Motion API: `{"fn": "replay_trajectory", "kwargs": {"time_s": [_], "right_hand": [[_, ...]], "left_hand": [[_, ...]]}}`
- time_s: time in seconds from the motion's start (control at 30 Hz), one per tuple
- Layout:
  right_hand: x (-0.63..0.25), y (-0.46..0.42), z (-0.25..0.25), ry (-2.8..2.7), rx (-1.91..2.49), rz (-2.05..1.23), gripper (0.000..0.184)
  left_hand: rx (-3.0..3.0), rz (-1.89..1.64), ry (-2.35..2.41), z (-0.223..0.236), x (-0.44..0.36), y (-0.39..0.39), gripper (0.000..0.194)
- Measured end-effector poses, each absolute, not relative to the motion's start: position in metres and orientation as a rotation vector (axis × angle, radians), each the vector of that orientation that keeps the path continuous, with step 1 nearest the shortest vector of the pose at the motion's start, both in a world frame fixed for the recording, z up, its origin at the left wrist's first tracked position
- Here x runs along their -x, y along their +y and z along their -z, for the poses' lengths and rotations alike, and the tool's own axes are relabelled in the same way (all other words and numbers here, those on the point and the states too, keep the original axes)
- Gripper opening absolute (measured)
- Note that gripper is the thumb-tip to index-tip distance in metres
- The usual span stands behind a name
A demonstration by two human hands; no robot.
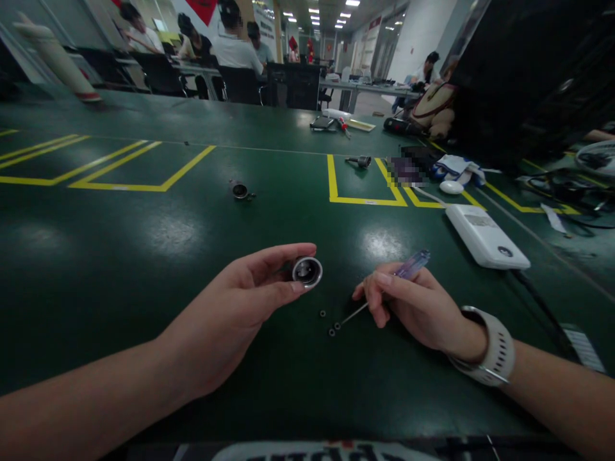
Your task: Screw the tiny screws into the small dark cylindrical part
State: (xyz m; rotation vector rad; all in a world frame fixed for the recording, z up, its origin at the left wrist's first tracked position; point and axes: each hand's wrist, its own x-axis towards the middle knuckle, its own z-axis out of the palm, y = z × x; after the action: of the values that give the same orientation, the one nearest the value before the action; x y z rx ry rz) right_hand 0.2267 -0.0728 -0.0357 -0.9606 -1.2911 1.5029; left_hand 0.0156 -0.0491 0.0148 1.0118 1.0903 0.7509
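Note:
My left hand [250, 288] is closed around a round metal housing [307, 273], thumb below and fingers above, with its hollow opening turned toward me. Inside the opening some small parts show, too small to name. In my right hand [403, 294] is a screwdriver with a clear purple handle [412, 264] and a thin shaft. The shaft points down and left, its tip touching or very close to one of the small dark rings [337, 326] on the table. Another ring [322, 314] lies a little nearer the housing.
On the green table [144, 288], a second round metal part [240, 190] lies further back. Another metal part [361, 161] rests inside a yellow taped outline. A white power bank [486, 235] with a cable is at the right. Several people sit in the background.

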Motion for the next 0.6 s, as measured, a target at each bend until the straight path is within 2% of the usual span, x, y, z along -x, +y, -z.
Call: {"fn": "replay_trajectory", "kwargs": {"time_s": [0.23,0.33,0.43,0.6], "right_hand": [[-0.225,-0.080,0.033,-1.541,1.059,-1.353,0.029],[-0.220,-0.086,0.024,-1.842,1.006,-1.013,0.028],[-0.217,-0.092,0.019,-2.149,0.834,-0.645,0.019],[-0.216,-0.099,0.020,-2.227,0.707,-0.300,0.011]], "left_hand": [[-1.009,-0.709,1.077,-0.012,-0.014,-0.048,0.035],[-1.031,-0.705,1.076,-0.009,-0.014,-0.048,0.034],[-1.059,-0.714,1.082,-0.004,-0.013,-0.048,0.034],[-1.144,-0.742,1.066,0.001,-0.016,-0.049,0.036]]}}
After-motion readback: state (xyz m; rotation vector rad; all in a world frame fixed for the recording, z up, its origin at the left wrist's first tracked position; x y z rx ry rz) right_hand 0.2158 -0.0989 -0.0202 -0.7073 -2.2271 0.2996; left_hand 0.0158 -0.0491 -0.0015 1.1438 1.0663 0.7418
